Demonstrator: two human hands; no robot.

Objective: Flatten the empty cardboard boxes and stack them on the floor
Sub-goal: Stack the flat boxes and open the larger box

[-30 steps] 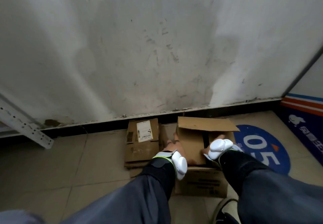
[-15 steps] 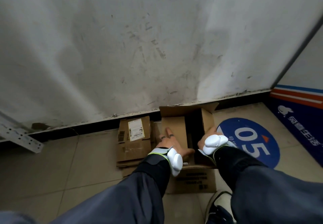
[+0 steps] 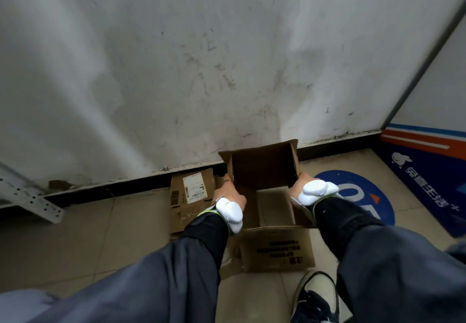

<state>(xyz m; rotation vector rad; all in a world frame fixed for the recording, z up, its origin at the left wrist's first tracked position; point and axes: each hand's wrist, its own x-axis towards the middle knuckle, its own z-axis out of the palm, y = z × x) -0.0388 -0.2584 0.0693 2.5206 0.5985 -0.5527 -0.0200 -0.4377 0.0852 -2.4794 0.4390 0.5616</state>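
An open brown cardboard box (image 3: 262, 169) stands by the wall, its mouth facing me and the floor showing through it. My left hand (image 3: 228, 195) grips the box's left wall. On the right wall sits my right hand (image 3: 300, 184), closed on that edge. Printed text marks the box's near flap (image 3: 277, 247), which lies on the floor. Left of the box, a stack of flattened cardboard (image 3: 187, 201) with a white label lies on the floor against the skirting.
A scuffed white wall (image 3: 227, 58) rises straight ahead. A round blue floor sticker (image 3: 373, 196) lies to the right, beside a blue printed panel (image 3: 428, 176). A white perforated metal rail (image 3: 27, 199) leans at the left. My shoe (image 3: 315, 297) is near the bottom.
The box's top flaps, folded over a second ago, have been pulled apart. Both hands moved from the flaps out to the box's side walls.
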